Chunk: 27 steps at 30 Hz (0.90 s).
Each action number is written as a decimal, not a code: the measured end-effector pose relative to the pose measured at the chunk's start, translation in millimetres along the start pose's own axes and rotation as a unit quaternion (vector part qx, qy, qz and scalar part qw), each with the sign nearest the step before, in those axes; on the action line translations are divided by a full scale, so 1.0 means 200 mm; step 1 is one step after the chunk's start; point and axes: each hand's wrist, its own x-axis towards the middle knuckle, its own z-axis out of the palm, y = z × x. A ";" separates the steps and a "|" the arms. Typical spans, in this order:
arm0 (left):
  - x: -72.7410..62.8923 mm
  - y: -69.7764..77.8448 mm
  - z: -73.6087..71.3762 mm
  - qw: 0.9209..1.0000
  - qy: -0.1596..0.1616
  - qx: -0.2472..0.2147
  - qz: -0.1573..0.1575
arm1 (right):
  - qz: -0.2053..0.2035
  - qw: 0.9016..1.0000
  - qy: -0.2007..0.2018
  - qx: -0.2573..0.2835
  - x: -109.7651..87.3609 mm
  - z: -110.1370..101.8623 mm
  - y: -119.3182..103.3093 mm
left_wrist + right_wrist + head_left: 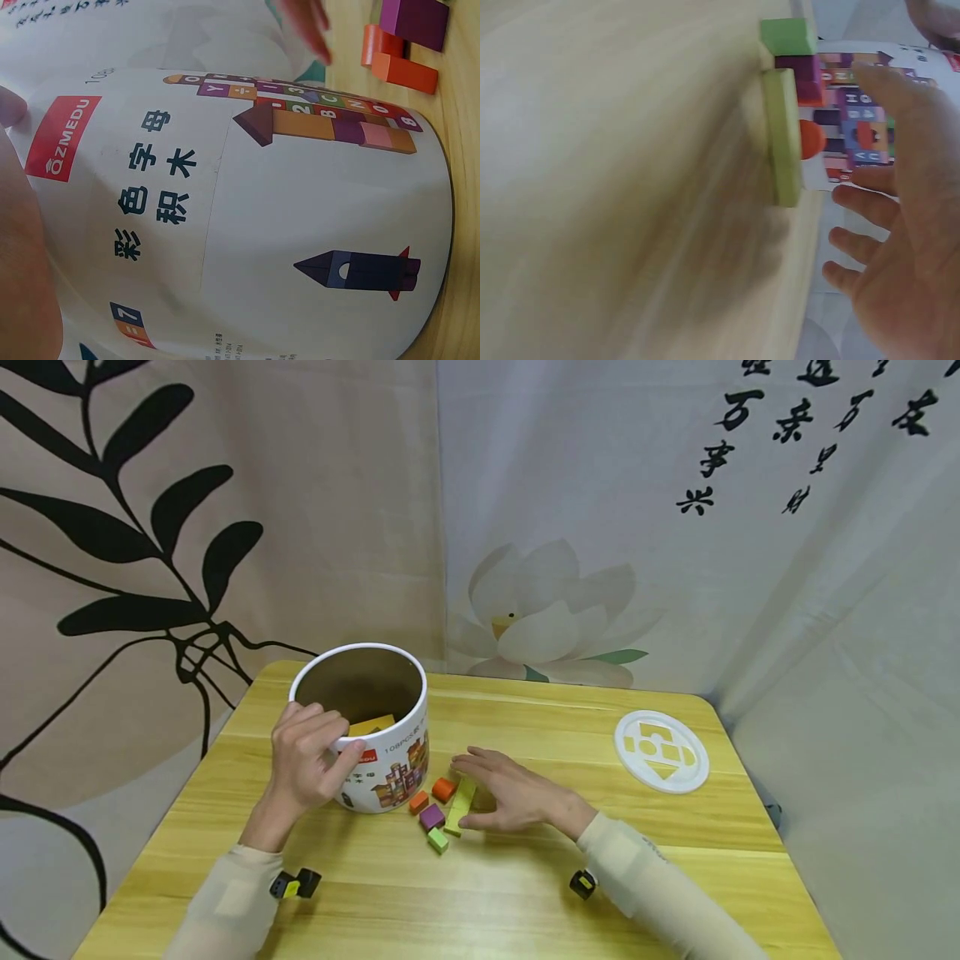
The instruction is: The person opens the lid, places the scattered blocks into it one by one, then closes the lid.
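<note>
A white printed bucket (390, 760) stands at the table's left, with yellow blocks (372, 725) visible inside. My left hand (303, 756) grips its near rim, fingers over the edge and thumb on the outer wall. Beside the bucket lie a long yellow-green block (460, 807), an orange-red rounded block (443, 790), a small orange block (418, 802), a purple block (431, 817) and a small green block (789, 37). My right hand (513, 789) hovers just right of the long block; the right wrist view shows its fingers (866, 206) spread and holding nothing.
A white round disc (628, 737) with shaped cutouts lies at the back right of the wooden table (465, 902). Printed curtains (360, 527) hang behind the table and along its right side.
</note>
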 end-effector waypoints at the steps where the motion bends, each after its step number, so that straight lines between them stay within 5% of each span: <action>1: 0.00 0.00 0.00 1.000 0.000 -0.002 -0.001 | 0.002 1.000 -0.005 -0.002 0.00 0.01 0.01; 27: 0.00 0.00 0.00 1.000 -0.003 0.005 0.000 | -0.065 0.993 0.024 -0.099 -0.05 0.13 0.01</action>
